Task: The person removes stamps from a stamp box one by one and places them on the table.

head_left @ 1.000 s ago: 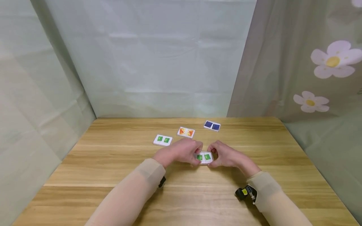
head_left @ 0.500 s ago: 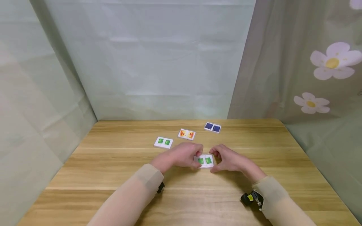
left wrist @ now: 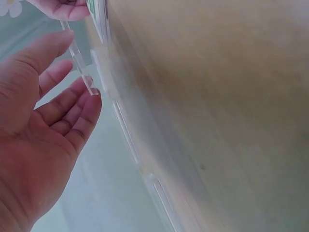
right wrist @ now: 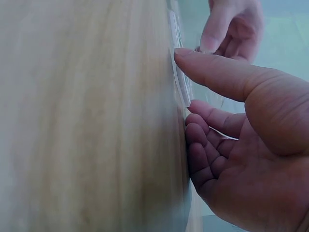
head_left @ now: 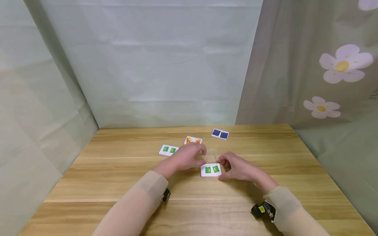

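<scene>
A clear plastic lid (left wrist: 77,55) stands tilted up over the far edge of a flat card case (head_left: 211,170). The case lies on the table, showing a white card with two green pictures. My left hand (head_left: 189,155) pinches the lid's left side between thumb and fingers, as the left wrist view shows. At the right end of the case is my right hand (head_left: 238,166), its thumb at the near corner and its forefinger (right wrist: 207,112) at the far one. The other fingers of that hand curl in against the tabletop.
Beyond my hands lie several similar flat card cases: one with green pictures (head_left: 168,150), an orange one (head_left: 193,140) partly behind my left hand, and a dark blue one (head_left: 220,134). Pale curtains (head_left: 177,65) hang behind the wooden table (head_left: 118,183).
The clear lid has come up off the green card case and tilts away toward the back. My left hand has risen slightly with it; my right hand stays at the case's right end.
</scene>
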Demonstrator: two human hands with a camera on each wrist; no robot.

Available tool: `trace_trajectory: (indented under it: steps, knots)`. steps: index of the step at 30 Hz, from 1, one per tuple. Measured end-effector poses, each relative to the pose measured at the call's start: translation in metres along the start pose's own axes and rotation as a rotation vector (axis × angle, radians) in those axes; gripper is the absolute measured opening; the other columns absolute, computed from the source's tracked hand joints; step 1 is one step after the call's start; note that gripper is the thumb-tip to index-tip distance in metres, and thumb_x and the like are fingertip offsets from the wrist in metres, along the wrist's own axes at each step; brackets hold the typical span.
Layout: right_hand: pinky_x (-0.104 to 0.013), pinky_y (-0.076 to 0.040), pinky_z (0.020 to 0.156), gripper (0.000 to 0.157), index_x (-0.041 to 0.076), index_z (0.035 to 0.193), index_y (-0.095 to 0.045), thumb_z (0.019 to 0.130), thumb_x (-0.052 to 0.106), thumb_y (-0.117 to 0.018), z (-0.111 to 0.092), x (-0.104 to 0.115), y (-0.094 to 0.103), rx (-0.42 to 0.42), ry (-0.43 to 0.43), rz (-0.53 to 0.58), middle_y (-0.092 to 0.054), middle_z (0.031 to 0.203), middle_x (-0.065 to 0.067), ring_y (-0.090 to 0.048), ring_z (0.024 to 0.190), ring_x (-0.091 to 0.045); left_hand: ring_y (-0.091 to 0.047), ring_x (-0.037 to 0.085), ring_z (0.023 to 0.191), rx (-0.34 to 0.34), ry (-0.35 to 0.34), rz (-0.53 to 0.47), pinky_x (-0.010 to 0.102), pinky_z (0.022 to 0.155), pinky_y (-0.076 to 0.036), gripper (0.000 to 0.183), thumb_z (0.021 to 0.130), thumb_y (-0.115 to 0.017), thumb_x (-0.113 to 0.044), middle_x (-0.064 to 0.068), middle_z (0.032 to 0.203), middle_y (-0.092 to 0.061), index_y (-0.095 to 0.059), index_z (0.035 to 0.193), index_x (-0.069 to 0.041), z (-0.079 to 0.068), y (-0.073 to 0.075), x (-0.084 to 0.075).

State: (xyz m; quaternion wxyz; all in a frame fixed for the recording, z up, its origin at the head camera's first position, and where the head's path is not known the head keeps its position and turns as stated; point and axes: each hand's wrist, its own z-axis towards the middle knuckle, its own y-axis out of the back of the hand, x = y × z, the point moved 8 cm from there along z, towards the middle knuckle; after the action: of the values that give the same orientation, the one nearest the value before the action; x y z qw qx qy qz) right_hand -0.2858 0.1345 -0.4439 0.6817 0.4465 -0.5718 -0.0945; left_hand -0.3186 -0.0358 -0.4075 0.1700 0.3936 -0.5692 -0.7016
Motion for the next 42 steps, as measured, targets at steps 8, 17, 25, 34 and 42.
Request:
trace_trajectory:
  steps: [8,17,25,34,42]
  knots:
    - [-0.037,-0.048,0.091,0.047,0.006,0.121,-0.068,0.086,0.018,-0.097,0.002,0.001,0.000,0.003,0.006,0.001,-0.059,0.109,-0.005,-0.054,0.102,-0.022,-0.066,0.021,0.106,0.003,0.034,0.012,0.040,0.102,-0.055,0.030,0.102,-0.084,-0.026,0.003,0.119,-0.074,-0.074,0.125,-0.011,0.015,-0.003,0.006]
    - [-0.036,-0.046,0.090,0.045,0.007,0.122,-0.068,0.088,0.017,-0.095,0.001,0.001,-0.001,0.013,-0.021,0.011,-0.058,0.109,-0.005,-0.053,0.103,-0.022,-0.065,0.021,0.116,0.047,0.058,0.087,0.040,0.109,-0.052,0.030,0.102,-0.083,-0.027,0.004,0.124,-0.075,-0.076,0.127,-0.012,0.024,-0.014,0.012]
    - [-0.038,-0.046,0.091,0.045,0.008,0.122,-0.068,0.088,0.017,-0.095,0.003,-0.001,0.001,0.019,-0.033,-0.002,-0.058,0.109,-0.004,-0.053,0.103,-0.022,-0.064,0.020,0.115,0.056,0.077,0.098,0.040,0.110,-0.052,0.032,0.103,-0.082,-0.026,0.003,0.126,-0.073,-0.075,0.130,-0.012,0.024,-0.014,0.014]
    - [-0.039,-0.047,0.091,0.045,0.008,0.123,-0.068,0.088,0.018,-0.095,0.002,-0.001,0.001,0.020,-0.036,0.003,-0.058,0.110,-0.004,-0.053,0.103,-0.022,-0.056,0.028,0.144,0.041,0.065,0.085,0.044,0.123,-0.042,0.037,0.105,-0.080,-0.028,0.009,0.151,-0.064,-0.075,0.136,-0.011,0.021,-0.011,0.012]
    - [-0.042,-0.048,0.092,0.047,0.007,0.125,-0.068,0.088,0.017,-0.095,0.000,-0.001,0.003,0.022,-0.052,0.020,-0.059,0.111,-0.005,-0.054,0.103,-0.023,-0.059,0.030,0.139,-0.006,0.086,0.035,0.047,0.120,-0.045,0.048,0.104,-0.081,-0.032,0.010,0.148,-0.064,-0.071,0.145,-0.010,0.007,-0.006,0.004]
